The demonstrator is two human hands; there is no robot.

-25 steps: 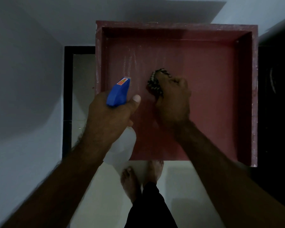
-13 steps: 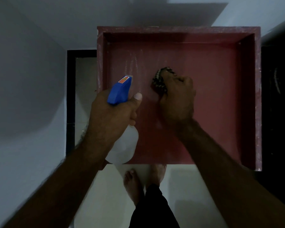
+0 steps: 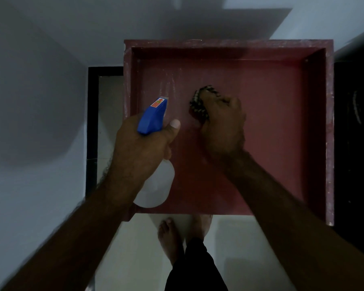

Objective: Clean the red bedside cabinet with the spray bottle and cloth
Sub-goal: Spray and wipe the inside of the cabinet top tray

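The red bedside cabinet (image 3: 277, 114) fills the middle of the view, seen from above, with a raised rim round a flat red top that carries pale streaks near its left side. My left hand (image 3: 143, 148) grips the spray bottle (image 3: 153, 116), whose blue head points at the streaked area; its clear body hangs below my fist. My right hand (image 3: 221, 124) holds a bunched, dark patterned cloth (image 3: 198, 103) and presses it on the cabinet top, just right of the nozzle.
A grey-white wall (image 3: 36, 101) runs down the left. A black-framed gap (image 3: 93, 122) lies between wall and cabinet. A dark piece of furniture (image 3: 355, 143) stands at the right. My bare feet (image 3: 170, 238) are on pale floor below the cabinet's front edge.
The cloth hand has slid slightly to the right and back over the cabinet top. The bottle hand holds nearly still. The camera shifted a little.
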